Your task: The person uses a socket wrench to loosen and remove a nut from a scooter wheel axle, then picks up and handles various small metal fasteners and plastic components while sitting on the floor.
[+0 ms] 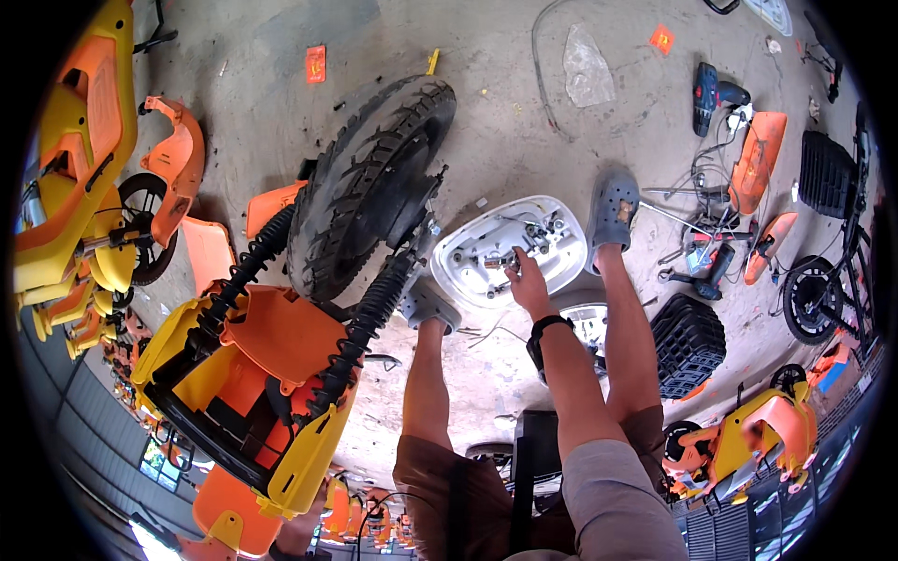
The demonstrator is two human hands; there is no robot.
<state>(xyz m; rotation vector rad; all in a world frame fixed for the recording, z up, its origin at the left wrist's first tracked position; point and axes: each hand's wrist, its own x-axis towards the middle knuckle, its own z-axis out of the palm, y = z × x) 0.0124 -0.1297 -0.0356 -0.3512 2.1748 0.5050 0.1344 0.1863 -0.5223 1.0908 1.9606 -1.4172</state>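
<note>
My right hand [530, 283], with a dark watch on its wrist, reaches into a white oval tray [455, 286] on the floor between my feet. Its fingers are drawn together among small metal fittings [493, 265]; what they pinch is too small to make out. Several bolts and brackets lie in the tray. At the lower left, a shadowed bit of skin by the yellow body panel [313, 472] seems to be my left arm; its fingers are hidden. Left of the tray stands an upturned wheel with a black knobbly tyre [360, 178], between two black coil-spring shocks [360, 346].
To the right lie a cordless drill [704, 98], a second power tool [716, 271], loose cables, hand tools and orange panels [758, 161]. A black crate [687, 344] stands near my right leg. Yellow and orange vehicles [94, 168] line the left side; another [758, 430] stands lower right.
</note>
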